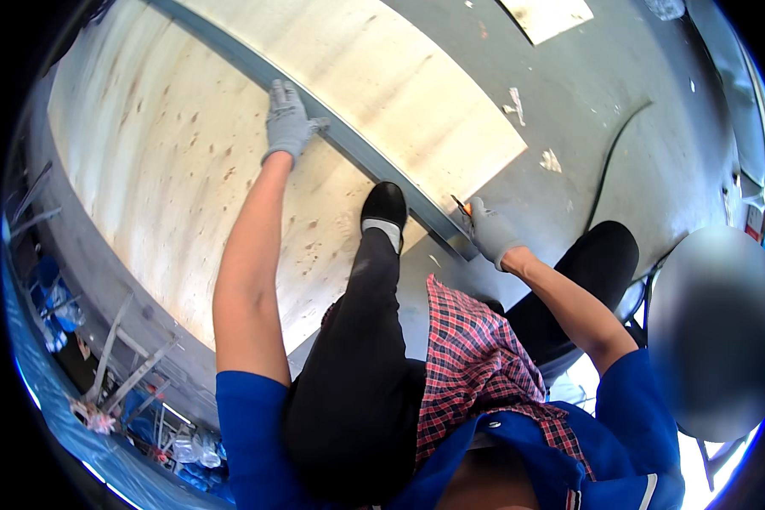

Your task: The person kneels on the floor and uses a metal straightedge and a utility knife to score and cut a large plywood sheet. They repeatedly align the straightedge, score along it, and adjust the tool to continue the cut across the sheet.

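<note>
A large sheet of plywood [161, 161] lies under a long grey metal straightedge [361, 153], which crosses it diagonally from the far left toward my right side. My left hand [289, 127], in a grey glove, rests on the near edge of the straightedge with its fingers stretched out and its thumb apart. In my gloved right hand [493, 234] is an orange utility knife [467, 209], held with the fingers closed around it. The knife's tip is by the plywood's right edge, close to the straightedge's near end. Whether the blade touches the wood, I cannot tell.
My black shoe [385, 204] stands against the straightedge. A smaller board [548, 17] lies at the far right, and paper scraps [551, 161] and a dark cable [608, 161] are on the grey surface. Left, below the edge, are a metal frame [132, 361] and plastic bags [197, 449].
</note>
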A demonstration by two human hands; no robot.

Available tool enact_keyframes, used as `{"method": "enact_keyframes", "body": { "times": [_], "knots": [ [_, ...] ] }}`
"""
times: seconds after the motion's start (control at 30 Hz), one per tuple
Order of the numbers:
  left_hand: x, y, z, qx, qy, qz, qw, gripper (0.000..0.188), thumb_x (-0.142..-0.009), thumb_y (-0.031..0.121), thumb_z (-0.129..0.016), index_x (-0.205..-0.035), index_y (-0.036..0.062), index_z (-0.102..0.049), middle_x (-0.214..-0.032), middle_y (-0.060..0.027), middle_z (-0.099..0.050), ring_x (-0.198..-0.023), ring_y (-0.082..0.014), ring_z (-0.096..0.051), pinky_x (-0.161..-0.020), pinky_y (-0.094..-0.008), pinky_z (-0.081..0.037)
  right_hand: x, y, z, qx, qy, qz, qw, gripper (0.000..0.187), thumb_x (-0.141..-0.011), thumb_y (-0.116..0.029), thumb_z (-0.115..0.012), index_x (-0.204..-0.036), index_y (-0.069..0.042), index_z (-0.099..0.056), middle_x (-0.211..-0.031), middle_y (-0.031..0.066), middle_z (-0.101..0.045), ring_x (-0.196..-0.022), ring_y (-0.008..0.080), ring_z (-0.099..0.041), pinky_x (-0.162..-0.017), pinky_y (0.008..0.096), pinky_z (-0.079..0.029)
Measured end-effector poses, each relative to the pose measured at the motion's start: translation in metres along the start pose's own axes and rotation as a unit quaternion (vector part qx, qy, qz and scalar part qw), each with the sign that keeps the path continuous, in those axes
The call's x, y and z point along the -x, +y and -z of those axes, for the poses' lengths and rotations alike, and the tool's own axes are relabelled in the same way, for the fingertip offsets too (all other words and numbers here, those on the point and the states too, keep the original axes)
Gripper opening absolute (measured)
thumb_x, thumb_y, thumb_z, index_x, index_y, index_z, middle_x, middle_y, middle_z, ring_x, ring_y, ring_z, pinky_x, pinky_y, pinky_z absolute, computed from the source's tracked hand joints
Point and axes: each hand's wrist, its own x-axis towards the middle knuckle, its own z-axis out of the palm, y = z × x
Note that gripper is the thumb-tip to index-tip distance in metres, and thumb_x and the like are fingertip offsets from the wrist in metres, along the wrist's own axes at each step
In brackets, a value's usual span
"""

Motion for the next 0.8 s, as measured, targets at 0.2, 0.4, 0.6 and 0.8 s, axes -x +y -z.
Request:
{"method": "enact_keyframes", "body": {
  "times": [0.2, 0.4, 0.6, 0.8],
  "knots": [
    [0.002, -0.001, 0.006, -0.002, -0.007, 0.020, 1.000, 0.119, -0.066, 0.053, -0.081, -0.151, -0.0043, -0.021, -0.159, -0.0237, -0.016, -0.148, -0.0350, -0.018, -0.118, -0.0397, -0.025, -0.075, -0.082, 0.039, -0.010, 0.031, 0.082, 0.996, 0.029, -0.098, -0.027, -0.045, -0.101, 0.001, -0.045, -0.085, 0.0291, -0.066, -0.083, 0.0464, -0.065, -0.075, 0.0533, -0.051],
    [0.009, 0.015, 0.025, 0.009, -0.006, 0.027, 1.000, 0.115, -0.067, 0.049, -0.082, -0.149, -0.0062, -0.024, -0.157, -0.0268, -0.019, -0.147, -0.0370, -0.020, -0.119, -0.0403, -0.023, -0.182, -0.190, 0.111, 0.052, 0.020, 0.154, 0.987, 0.028, -0.094, -0.016, -0.042, -0.104, 0.006, -0.056, -0.095, 0.0284, -0.068, -0.092, 0.0408, -0.068, -0.081, 0.0457, -0.053],
    [0.012, 0.006, 0.017, 0.006, 0.013, 0.009, 1.000, 0.119, -0.064, 0.043, -0.085, -0.150, -0.0073, -0.020, -0.157, -0.0271, -0.020, -0.146, -0.0374, -0.021, -0.120, -0.0400, -0.020, -0.273, -0.294, 0.139, 0.089, -0.055, 0.176, 0.979, 0.030, -0.086, -0.015, -0.051, -0.101, 0.002, -0.070, -0.095, 0.0234, -0.071, -0.088, 0.0348, -0.071, -0.074, 0.0444, -0.056],
    [0.011, 0.010, 0.015, 0.079, 0.034, -0.006, 0.996, 0.121, -0.062, 0.045, -0.086, -0.149, -0.0074, -0.019, -0.156, -0.0268, -0.019, -0.143, -0.0400, -0.026, -0.118, -0.0414, -0.026, -0.383, -0.332, 0.127, 0.084, -0.105, 0.152, 0.979, 0.018, -0.082, -0.011, -0.054, -0.071, -0.006, -0.067, -0.069, 0.0103, -0.065, -0.056, 0.0224, -0.060, -0.046, 0.0376, -0.045]
  ]
}}
